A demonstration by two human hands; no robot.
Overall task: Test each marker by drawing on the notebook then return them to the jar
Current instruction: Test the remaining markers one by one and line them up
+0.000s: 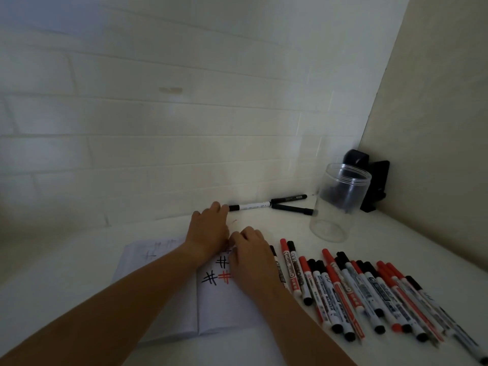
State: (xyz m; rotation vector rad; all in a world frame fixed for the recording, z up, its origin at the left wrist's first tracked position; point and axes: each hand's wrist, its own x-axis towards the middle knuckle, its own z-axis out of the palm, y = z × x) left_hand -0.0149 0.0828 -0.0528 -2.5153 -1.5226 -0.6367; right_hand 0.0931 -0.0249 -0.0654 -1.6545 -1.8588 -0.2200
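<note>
Many markers (369,294) are laid beside the notebook (208,307), the jar (339,202) beyond; light, stiff, slick barrels are judged best pinched mid-length; left hand (208,231) lies spread; right hand (250,254) curled, contents unclear.

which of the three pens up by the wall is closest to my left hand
The white-barrelled pen with a black cap: its capped end lies right at the left hand fingertips. The two all-dark pens lie farther right, toward the clear plastic jar.

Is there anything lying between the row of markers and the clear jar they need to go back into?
Nothing visible does. The red and black markers lie in a row on the white table, and the clear plastic jar stands open-topped just beyond them, with bare tabletop between.
</note>
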